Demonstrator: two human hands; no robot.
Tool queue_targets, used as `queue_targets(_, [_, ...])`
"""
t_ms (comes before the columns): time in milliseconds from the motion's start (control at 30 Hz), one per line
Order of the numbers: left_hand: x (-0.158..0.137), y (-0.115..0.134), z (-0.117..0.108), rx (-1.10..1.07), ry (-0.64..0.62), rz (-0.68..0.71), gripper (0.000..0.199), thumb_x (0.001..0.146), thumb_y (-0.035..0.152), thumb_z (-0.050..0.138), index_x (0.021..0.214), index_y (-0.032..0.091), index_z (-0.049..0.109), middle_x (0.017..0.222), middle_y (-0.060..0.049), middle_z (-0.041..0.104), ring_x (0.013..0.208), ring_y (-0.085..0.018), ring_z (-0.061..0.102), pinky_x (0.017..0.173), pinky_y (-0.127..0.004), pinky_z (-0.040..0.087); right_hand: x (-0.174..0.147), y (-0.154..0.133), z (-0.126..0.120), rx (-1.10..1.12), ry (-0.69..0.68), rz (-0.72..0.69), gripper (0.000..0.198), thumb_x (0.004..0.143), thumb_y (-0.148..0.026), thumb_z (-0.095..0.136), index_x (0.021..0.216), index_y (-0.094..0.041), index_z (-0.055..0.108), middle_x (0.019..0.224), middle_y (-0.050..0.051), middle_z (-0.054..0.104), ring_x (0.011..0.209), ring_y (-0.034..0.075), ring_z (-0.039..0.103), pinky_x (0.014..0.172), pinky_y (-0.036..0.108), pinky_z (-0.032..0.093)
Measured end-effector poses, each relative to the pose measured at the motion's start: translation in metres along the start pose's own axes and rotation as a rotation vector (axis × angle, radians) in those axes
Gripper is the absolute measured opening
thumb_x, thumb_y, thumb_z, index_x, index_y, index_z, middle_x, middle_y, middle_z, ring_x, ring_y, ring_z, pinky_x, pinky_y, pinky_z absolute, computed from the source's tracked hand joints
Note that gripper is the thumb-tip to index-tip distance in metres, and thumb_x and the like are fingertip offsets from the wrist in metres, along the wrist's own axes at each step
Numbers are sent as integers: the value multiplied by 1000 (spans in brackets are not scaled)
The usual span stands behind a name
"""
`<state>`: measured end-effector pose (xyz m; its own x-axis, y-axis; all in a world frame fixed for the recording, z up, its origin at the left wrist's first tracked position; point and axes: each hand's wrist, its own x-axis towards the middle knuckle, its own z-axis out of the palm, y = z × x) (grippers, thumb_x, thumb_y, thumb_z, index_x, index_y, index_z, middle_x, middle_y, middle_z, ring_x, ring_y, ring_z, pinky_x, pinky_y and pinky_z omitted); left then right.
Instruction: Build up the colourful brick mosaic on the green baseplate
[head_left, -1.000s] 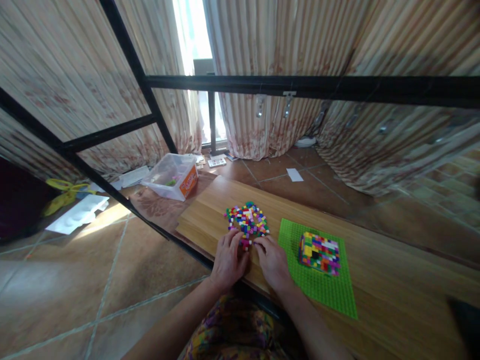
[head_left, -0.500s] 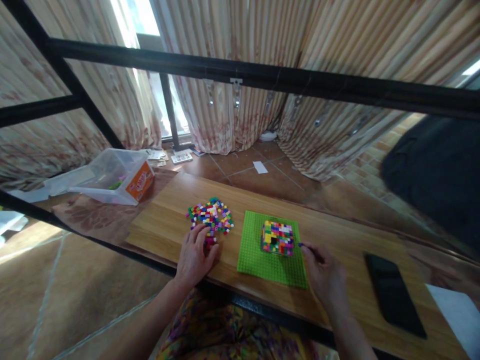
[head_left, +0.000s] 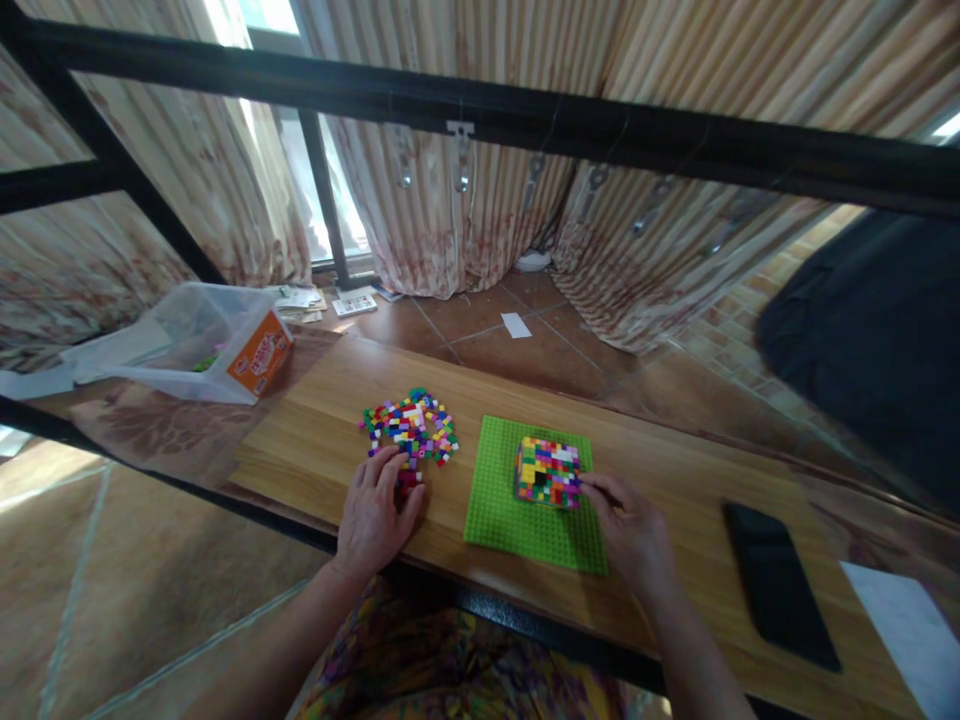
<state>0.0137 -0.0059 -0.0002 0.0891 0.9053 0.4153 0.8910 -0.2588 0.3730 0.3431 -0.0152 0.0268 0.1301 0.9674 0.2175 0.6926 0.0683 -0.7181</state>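
A block built of many small coloured toy bricks (head_left: 547,473) stands on a green studded baseplate (head_left: 495,525). My right hand (head_left: 630,525) is closed in a pinch at the block's right edge, and the small purple brick in its fingertips is mostly hidden. To the left lies a pile of loose bricks (head_left: 412,425) in mixed colours. My left hand (head_left: 375,510) rests at the pile's near side with fingers bent and apart, beside a few dark red bricks (head_left: 409,479) between thumb and fingers.
A black phone (head_left: 780,585) lies on the wooden board (head_left: 675,460) at right, with white paper (head_left: 892,620) beyond it. At far left sits a clear plastic bin (head_left: 217,335) with an orange label. A black metal bar (head_left: 495,100) crosses above the board.
My right hand has moved left with the small purple brick, from beside the block to its right edge. My left hand stays by the pile. The view has shifted slightly.
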Motion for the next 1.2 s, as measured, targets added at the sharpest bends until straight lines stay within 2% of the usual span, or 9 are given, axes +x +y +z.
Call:
queue_targets(200, [-1,0,-1,10,-6,-6,40,86,34,58,122,15,53,126,-13,56,115,-29,52,100,-45,45,4,-4,-4,-7,-44,9,25,85,-40,54,89,-22,71,93,6,72,84,21,66,78,34,50])
queue_targets(367, [-1,0,0,16,-6,-3,40,86,34,57,121,15,53,125,-13,56,115,-29,52,100,-45,45,4,-1,-2,97,-67,120,28,83,-42,58,92,-21,73,97,7,73,90,23,67,81,35,51])
queue_targets(633, [0,0,0,16,-2,0,39,87,34,57,120,15,54,125,-13,56,115,-29,52,100,-45,45,-4,1,4,227,10,184,31,79,-43,60,96,-21,75,97,7,75,88,23,69,81,37,53])
queue_targets(767, [0,1,0,16,3,2,38,87,33,57,120,15,54,124,-13,56,115,-29,52,101,-45,45,-4,-1,7,258,47,200,29,77,-41,62,92,-21,76,93,7,75,86,23,69,81,38,54])
queue_targets(1000, [0,1,0,20,4,5,36,87,32,57,119,15,54,124,-13,56,114,-29,52,100,-45,45,1,-3,9,363,84,328,29,68,-41,70,85,-19,76,87,7,76,81,23,69,78,38,55])
queue_targets(1200, [-1,-1,1,21,6,16,35,87,32,57,119,16,53,124,-13,56,115,-29,52,100,-45,45,1,1,6,348,56,303,29,72,-41,67,89,-19,75,88,7,75,80,22,68,77,36,54])
